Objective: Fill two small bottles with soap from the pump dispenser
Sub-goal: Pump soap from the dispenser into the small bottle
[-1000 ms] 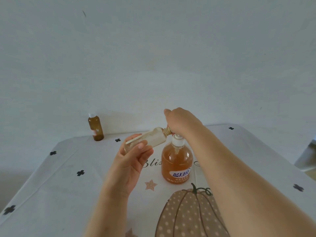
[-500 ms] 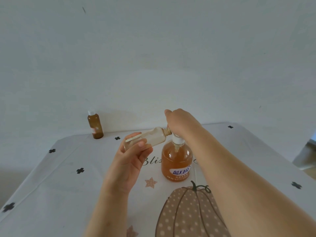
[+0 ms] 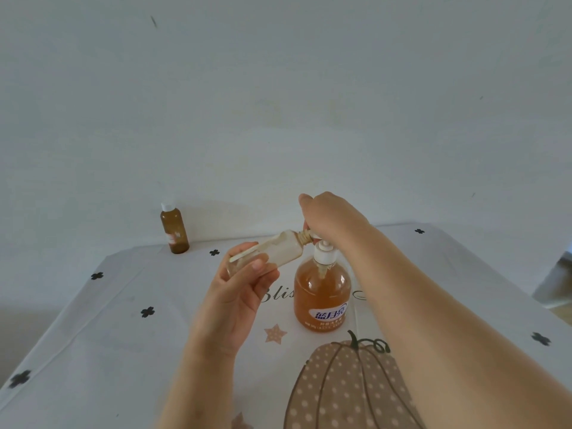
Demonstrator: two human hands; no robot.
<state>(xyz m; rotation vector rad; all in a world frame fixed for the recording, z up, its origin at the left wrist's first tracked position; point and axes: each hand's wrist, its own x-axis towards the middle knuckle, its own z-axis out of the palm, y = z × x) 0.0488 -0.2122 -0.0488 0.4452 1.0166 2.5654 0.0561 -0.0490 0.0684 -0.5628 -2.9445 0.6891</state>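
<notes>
Your left hand (image 3: 235,292): grip wrapped round the clear bottle (image 3: 272,250), tilted neck-first toward the dispenser (image 3: 322,292) at centre frame. Your right hand (image 3: 331,216): grip curled over its pump head.

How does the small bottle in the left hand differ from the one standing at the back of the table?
The held bottle lies tilted nearly sideways in the left hand, neck at the pump dispenser; the back bottle stands upright on the table. The held bottle looks pale, mostly empty; the back bottle is amber. The back bottle has a white cap; the held bottle has none. Both are small cylinders.
</notes>
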